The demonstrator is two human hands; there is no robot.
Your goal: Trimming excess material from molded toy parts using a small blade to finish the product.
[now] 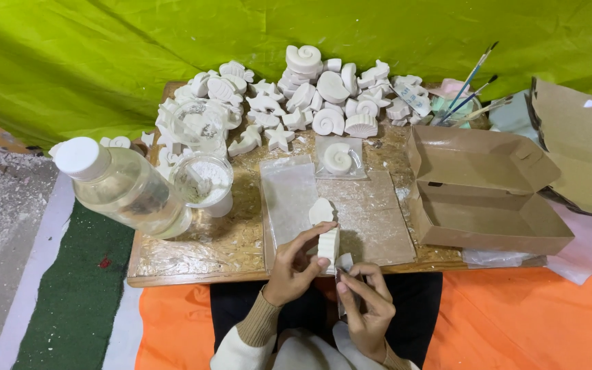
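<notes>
My left hand point(294, 269) grips a small white plaster shell piece point(328, 243) at the front edge of a low wooden board point(200, 253). My right hand point(364, 301) is just below it, its fingers closed on a thin grey tool point(342, 291) and on a scrap of white next to the piece. A second white plaster piece point(321, 211) lies just beyond, on a clear plastic sheet point(289, 195). Another shell piece point(338, 157) sits in a clear bag further back.
A heap of white plaster shells and stars point(310, 96) covers the board's far side. A clear bottle point(125, 186) and a plastic cup of white powder point(203, 181) stand at left. An open cardboard box point(481, 195) sits at right, paintbrushes point(467, 92) behind it. Green cloth point(104, 55) hangs behind.
</notes>
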